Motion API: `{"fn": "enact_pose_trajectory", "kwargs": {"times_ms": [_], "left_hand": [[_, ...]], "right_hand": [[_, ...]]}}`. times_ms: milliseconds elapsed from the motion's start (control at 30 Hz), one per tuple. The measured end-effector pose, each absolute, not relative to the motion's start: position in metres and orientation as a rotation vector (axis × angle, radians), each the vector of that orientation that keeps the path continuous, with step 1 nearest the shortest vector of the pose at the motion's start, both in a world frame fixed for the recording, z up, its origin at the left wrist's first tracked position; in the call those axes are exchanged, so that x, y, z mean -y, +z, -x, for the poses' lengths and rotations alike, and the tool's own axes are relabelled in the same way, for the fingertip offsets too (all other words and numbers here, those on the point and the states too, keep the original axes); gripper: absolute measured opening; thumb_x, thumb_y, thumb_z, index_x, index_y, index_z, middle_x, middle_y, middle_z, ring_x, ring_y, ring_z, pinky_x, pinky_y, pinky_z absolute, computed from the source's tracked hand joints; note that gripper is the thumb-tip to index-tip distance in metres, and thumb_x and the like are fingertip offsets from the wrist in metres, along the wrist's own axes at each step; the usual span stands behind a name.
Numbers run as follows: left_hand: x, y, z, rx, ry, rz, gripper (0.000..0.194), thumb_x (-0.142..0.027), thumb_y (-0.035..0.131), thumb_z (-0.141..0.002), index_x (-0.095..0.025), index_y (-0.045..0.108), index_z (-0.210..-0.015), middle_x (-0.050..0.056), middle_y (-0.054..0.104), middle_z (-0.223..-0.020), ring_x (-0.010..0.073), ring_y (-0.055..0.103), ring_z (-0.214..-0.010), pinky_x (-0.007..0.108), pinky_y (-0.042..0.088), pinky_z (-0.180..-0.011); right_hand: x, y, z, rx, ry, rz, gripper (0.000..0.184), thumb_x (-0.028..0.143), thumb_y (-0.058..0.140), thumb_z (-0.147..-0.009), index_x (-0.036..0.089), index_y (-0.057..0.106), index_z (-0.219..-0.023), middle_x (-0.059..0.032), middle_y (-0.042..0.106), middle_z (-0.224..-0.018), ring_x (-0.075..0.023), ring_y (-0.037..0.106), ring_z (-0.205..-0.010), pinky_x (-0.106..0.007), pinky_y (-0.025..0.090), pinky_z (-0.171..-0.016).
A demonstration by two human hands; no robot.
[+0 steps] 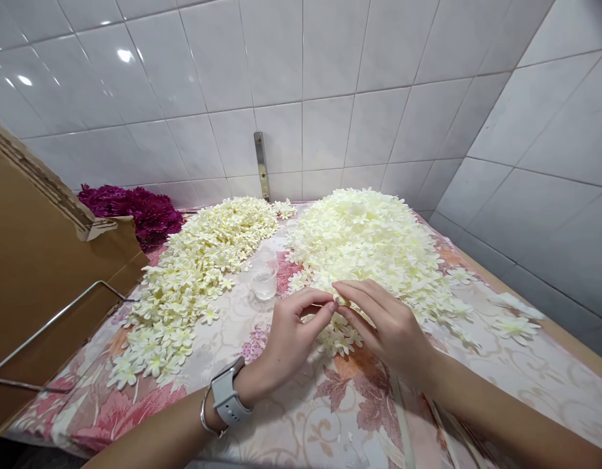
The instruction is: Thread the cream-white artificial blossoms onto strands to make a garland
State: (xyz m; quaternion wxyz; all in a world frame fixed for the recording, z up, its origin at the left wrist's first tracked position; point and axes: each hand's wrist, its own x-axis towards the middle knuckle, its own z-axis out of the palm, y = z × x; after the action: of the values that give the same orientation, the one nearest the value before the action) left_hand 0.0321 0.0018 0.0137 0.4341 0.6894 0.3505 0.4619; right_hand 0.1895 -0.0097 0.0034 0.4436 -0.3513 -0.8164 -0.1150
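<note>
My left hand [294, 335], with a watch [227, 391] and a bracelet on its wrist, has thumb and index finger pinched together. The fingertips of my right hand [391, 319] meet them from the other side. Between both sets of fingertips is a small pale flower [341, 300], mostly covered by the fingers. Just behind my hands rises a large heap of cream-white flowers [364, 241], some lying loose in front of it. To the left spreads a second heap of yellowish-white flowers [213, 241]. A clear plastic cup [264, 283] stands between the heaps.
A cardboard box [42, 293] with a bent metal wire [57, 326] stands at the left edge. Purple flowers [139, 212] lie behind it. The table has a floral cloth [281, 417]. Tiled walls [330, 58] close off the back and right; a metal bracket [261, 166] is fixed there.
</note>
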Motion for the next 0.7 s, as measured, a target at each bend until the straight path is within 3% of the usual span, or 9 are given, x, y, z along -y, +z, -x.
{"fn": "enact_pose_trajectory", "kwargs": {"times_ms": [233,400,567,700], "left_hand": [[0.000,0.018,-0.031,-0.918,1.139,-1.787,0.012,-0.025,0.058,-0.082,-0.016,0.066,-0.083,0.003,0.068,-0.084,0.0140,0.062,-0.080,0.023,0.048,-0.074],[-0.001,0.020,-0.033,-0.893,1.043,-1.573,0.017,-0.031,0.063,-0.078,-0.016,0.065,-0.084,0.004,0.066,-0.087,0.0155,0.062,-0.083,0.024,0.049,-0.074],[-0.004,0.020,-0.034,-0.882,0.995,-1.474,0.018,-0.033,0.065,-0.076,-0.016,0.062,-0.080,0.002,0.064,-0.083,0.0146,0.060,-0.079,0.024,0.047,-0.071],[-0.003,0.019,-0.033,-0.867,1.007,-1.440,0.015,-0.030,0.063,-0.078,-0.016,0.061,-0.082,0.002,0.063,-0.084,0.0142,0.060,-0.081,0.025,0.047,-0.075]], "right_hand": [[0.012,0.012,-0.193,2.023,-0.227,0.892,0.010,0.008,0.050,-0.085,0.017,0.051,-0.082,-0.0057,0.058,-0.069,-0.0162,0.053,-0.066,-0.028,0.045,-0.058],[0.009,0.016,-0.199,1.979,-0.229,0.924,0.017,0.012,0.051,-0.085,0.018,0.046,-0.070,-0.0008,0.050,-0.058,-0.0121,0.046,-0.054,-0.024,0.037,-0.050],[0.008,0.009,-0.197,2.068,-0.217,0.946,0.019,0.016,0.043,-0.091,0.017,0.051,-0.073,0.0008,0.050,-0.051,-0.0107,0.047,-0.044,-0.023,0.035,-0.044],[0.010,0.004,-0.192,2.082,-0.211,1.009,0.024,0.018,0.032,-0.094,0.010,0.054,-0.099,-0.0045,0.061,-0.059,-0.0133,0.057,-0.049,-0.023,0.042,-0.045]]}}
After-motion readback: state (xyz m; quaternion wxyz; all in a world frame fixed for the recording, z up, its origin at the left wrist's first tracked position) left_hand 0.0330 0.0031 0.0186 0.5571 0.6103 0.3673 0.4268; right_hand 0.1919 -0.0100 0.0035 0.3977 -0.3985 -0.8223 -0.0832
